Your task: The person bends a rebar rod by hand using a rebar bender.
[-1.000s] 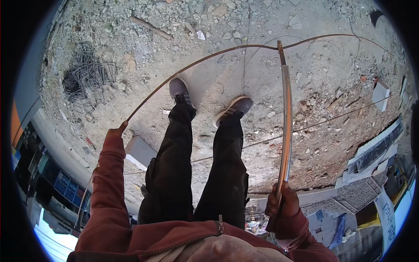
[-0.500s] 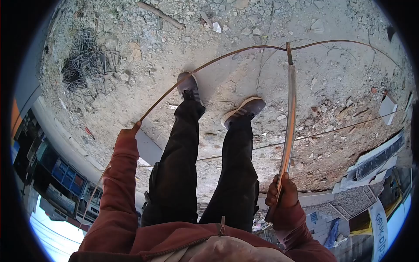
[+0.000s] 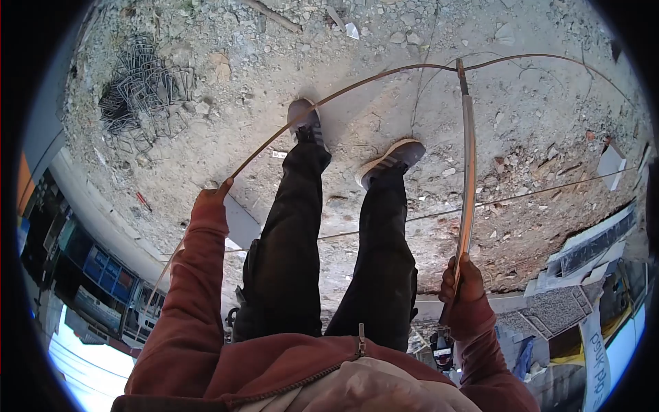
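Note:
My left hand [image 3: 213, 195] is closed around a long, thin, rust-brown steel rod [image 3: 371, 79]. From there the rod runs past my left shoe to the upper right, looking curved in this view, and its other end trails back beneath my left arm. My right hand [image 3: 463, 279] grips the lower part of a long metal bar [image 3: 469, 165], brownish-orange along one face. The bar's narrower far end meets the rod, which overlaps it at the tip. Fingers of both hands are wrapped round, both arms reaching forward and apart.
A heap of bent wire frames [image 3: 145, 86] lies on the rubble at the left. My shoes [image 3: 392, 162] stand on gritty ground. A thin line [image 3: 522, 198] crosses behind my legs. Stacked slabs [image 3: 592, 242] are at the right, and a wooden stick [image 3: 273, 15] at the top.
The view has shifted slightly, so the ground sits a little higher and further right. My right hand and the bar appear higher and further right; both grips stay the same.

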A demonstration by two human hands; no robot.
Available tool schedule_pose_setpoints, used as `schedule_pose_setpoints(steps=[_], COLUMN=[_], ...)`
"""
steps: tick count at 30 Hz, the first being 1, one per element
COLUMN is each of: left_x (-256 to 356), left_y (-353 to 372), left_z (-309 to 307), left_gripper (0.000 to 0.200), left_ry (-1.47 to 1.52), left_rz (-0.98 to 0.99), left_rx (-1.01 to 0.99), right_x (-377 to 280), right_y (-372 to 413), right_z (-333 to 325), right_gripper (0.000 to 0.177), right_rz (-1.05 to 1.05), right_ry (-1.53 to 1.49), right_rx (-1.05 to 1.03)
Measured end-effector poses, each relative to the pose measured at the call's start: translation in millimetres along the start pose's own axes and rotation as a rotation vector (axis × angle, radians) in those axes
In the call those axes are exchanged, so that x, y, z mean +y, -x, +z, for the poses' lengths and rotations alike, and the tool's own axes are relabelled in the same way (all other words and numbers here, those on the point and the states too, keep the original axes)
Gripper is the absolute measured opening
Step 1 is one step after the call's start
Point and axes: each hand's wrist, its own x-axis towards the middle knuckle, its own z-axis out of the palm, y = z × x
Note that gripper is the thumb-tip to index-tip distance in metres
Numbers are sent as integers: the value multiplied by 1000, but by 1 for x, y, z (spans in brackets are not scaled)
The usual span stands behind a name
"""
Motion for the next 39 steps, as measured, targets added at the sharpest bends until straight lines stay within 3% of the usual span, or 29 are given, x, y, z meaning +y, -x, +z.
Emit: schedule_pose_setpoints(steps=[3,4,7,10,11,14,15,16,18,20,26,33,37,39], left_x=[-10,-10,20,50,61,68,62,54,41,20,27,49,57,55], left_y=[18,23,57,70,72,90,90,77,52,53,108,145,178,190], left_z=[-40,-58,-100,-124,-130,-145,-146,-142,-142,-171,-238,-283,-306,-308], left_gripper=[57,59,46,60,60,16,29,18,50,56,63,69,67,64], left_ry=[79,11,-136,-160,-168,-512,-638,-504,-237,-90,240,35,37,-22], left_rz=[146,242,146,273,253,577,655,458,-11,27,-18,-51,-248,-128], left_rx=[179,194,56,159,86,-25,-66,-110,-151,-185,-517,-858,-894,-877], right_x=[21,29,51,70,79,90,90,91,98,87,75,82,91,96], right_y=[45,60,92,126,138,156,160,163,166,180,241,301,323,325], right_z=[-48,-63,-127,-160,-165,-182,-187,-194,-209,-225,-270,-298,-314,-316], right_gripper=[33,33,34,34,32,31,31,31,30,27,27,26,23,21], right_rz=[7,-5,-36,175,138,51,48,28,-5,-14,-163,-199,-171,-128], right_ry=[32,50,96,-207,-173,-68,-44,-39,-30,-43,112,111,117,49], right_rx=[2,17,-9,-270,-236,-163,-92,-131,-212,-302,-188,-147,-202,-323])
